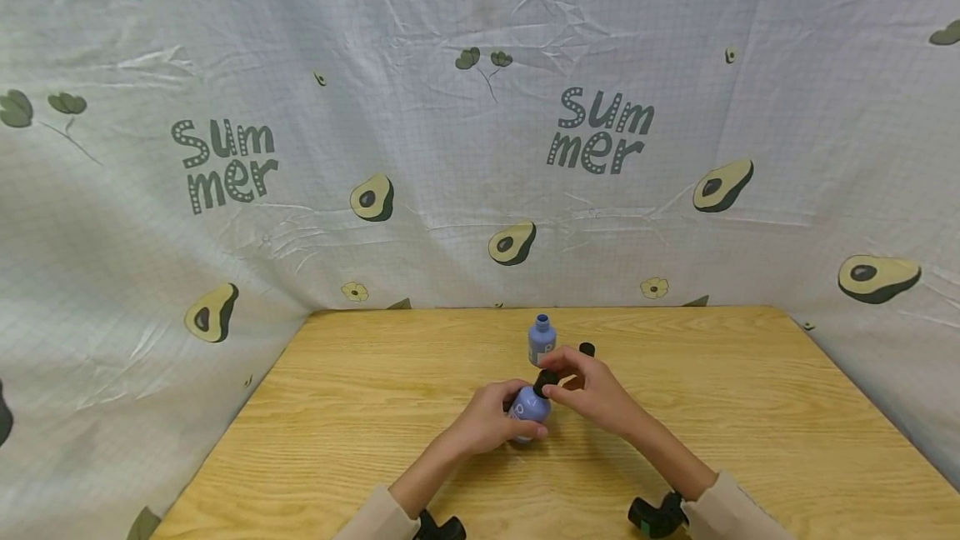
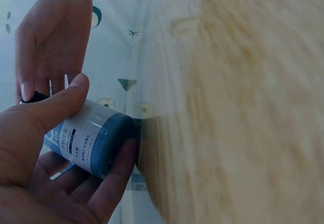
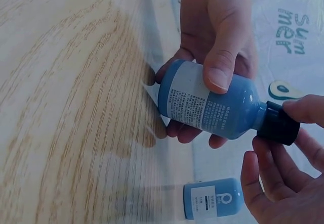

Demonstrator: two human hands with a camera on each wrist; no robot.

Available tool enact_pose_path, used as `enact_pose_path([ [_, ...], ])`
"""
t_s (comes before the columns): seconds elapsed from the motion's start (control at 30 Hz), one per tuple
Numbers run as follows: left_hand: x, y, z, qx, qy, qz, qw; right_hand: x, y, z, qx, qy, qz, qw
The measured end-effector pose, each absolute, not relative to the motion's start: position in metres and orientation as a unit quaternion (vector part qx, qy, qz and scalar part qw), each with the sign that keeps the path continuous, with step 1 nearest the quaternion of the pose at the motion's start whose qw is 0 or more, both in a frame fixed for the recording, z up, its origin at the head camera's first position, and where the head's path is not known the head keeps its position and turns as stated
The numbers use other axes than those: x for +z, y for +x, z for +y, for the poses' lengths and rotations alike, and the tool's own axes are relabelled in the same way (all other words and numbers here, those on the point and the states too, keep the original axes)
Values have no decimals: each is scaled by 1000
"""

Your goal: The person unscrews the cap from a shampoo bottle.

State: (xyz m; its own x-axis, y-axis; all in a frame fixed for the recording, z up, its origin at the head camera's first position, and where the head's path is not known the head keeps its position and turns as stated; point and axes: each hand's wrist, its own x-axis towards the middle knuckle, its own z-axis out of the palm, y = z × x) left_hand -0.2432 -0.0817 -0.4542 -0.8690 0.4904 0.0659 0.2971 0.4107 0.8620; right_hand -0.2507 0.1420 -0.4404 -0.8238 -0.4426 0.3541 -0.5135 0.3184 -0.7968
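Note:
My left hand [image 1: 487, 422] grips a blue bottle [image 1: 529, 408] around its body, its fingers and thumb on either side of the label. The bottle leans to the right, its base close over the table. The thumb and fingertips of my right hand [image 1: 592, 390] pinch the black cap [image 3: 278, 124], which sits on the bottle's neck. Printed text covers the white label [image 3: 190, 97]. Just behind the hands a second blue bottle [image 1: 542, 338] stands upright with its neck uncovered; the right hand overlaps its lower part in the head view.
Another black cap [image 1: 587, 349] shows just behind my right hand, partly hidden by it. The wooden table [image 1: 360, 407] ends at a hanging cloth [image 1: 450, 148] printed with avocados. Black wrist devices [image 1: 656, 515] sit by both sleeves.

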Motion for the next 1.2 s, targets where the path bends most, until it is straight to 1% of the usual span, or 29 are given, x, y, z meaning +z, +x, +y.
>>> enact_pose_path([
  [0.23, -454, -243, -81, 492, 231, 833, 102, -438, -250, 141, 498, 309, -809, 39],
  [0.53, -453, -242, -81, 496, 226, 832, 103, -439, -250, 141, 500, 280, -818, 41],
  [0.87, -454, -243, -81, 492, 232, 833, 101, -437, -249, 141, 494, 309, -811, 47],
  [1.2, -454, -243, -81, 490, 227, 836, 99, -438, -249, 140, 493, 282, -822, 38],
])
